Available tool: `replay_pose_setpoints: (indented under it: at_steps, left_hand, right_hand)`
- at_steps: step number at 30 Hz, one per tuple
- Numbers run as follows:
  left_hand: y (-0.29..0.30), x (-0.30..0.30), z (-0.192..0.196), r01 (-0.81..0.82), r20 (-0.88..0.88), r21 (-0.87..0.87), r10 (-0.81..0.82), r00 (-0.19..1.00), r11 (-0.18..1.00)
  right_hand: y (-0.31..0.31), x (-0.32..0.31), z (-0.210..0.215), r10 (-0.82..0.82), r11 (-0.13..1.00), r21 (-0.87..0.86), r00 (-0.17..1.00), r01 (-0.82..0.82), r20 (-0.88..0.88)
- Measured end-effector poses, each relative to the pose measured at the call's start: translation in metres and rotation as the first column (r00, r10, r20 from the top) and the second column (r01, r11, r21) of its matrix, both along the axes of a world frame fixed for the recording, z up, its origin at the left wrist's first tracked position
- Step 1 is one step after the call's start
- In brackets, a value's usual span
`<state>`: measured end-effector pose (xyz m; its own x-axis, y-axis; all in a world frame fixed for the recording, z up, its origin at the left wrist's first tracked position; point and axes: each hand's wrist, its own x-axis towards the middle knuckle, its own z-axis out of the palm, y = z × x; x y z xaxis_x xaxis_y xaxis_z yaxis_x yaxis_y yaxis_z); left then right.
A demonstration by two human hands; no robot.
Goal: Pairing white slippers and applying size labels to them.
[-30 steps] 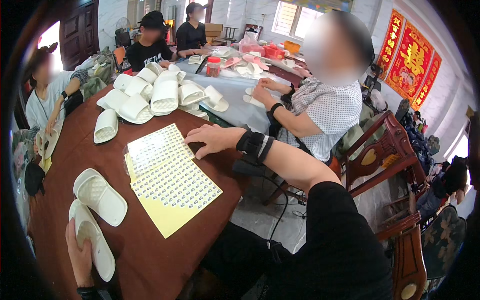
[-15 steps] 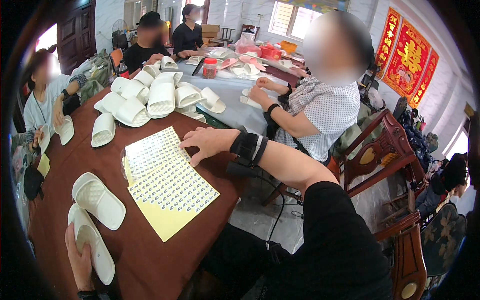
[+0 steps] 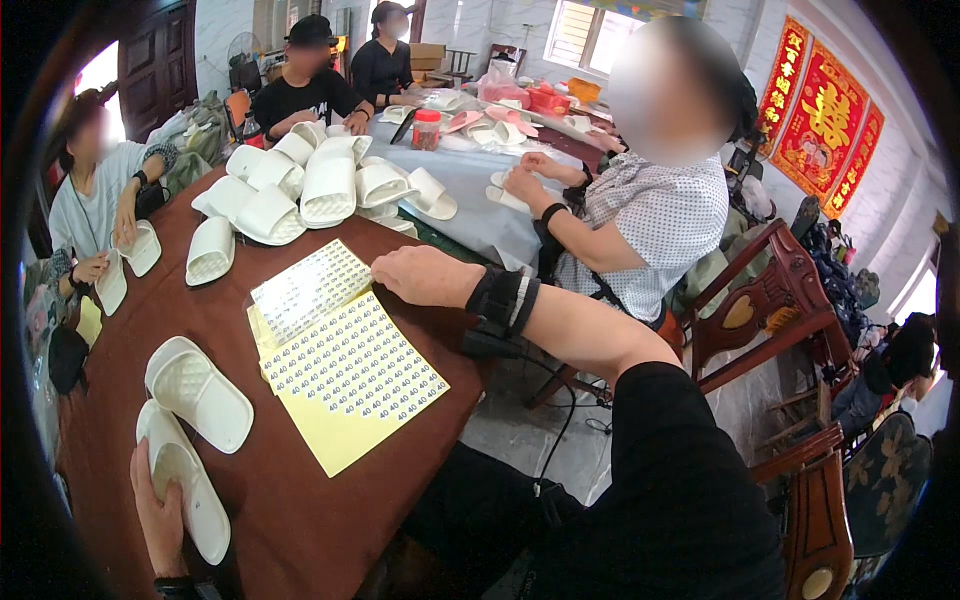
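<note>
At the lower left, my left hand (image 3: 160,512) grips a white slipper (image 3: 200,515) by its side, thumb in the foot opening. Its mate, another white slipper (image 3: 215,405), lies just beyond, touching or nearly so. My right hand (image 3: 425,275) is closed at the right edge of a shiny sheet of small round stickers (image 3: 312,285), whose edge is raised; the fingertips are partly hidden. Under and nearer than it lies a yellow-backed sticker sheet (image 3: 360,365), with a bare yellow strip where stickers are gone.
A heap of white slippers (image 3: 285,185) stands beyond the sheets on the brown tablecloth (image 3: 290,500). A co-worker in a dotted shirt (image 3: 650,215) sits at the right; others sit along the far side. A red-lidded jar (image 3: 426,130) is farther off. A wooden chair (image 3: 760,300) stands right.
My right hand has closed at the edge of the shiny sheet and lifted it a little, so that it tilts. The left hand keeps its hold on the slipper.
</note>
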<state>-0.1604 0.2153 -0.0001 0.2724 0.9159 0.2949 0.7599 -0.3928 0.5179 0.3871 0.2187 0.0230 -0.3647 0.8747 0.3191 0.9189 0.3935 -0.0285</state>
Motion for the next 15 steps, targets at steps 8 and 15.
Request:
replay_pose_setpoints:
  at_steps: [8, 15]
  left_hand:
    - [0.0, 0.001, 0.001, 0.022, 0.029, -0.012, -0.021, 0.999, 1.0]
    - [0.001, 0.001, 0.001, 0.013, 0.011, -0.005, -0.013, 1.0, 1.0]
  right_hand:
    - [0.013, -0.004, 0.009, -0.034, 0.991, 0.121, 0.983, 0.057, -0.182]
    - [0.026, -0.008, 0.019, -0.016, 0.967, 0.24, 0.964, 0.083, -0.267]
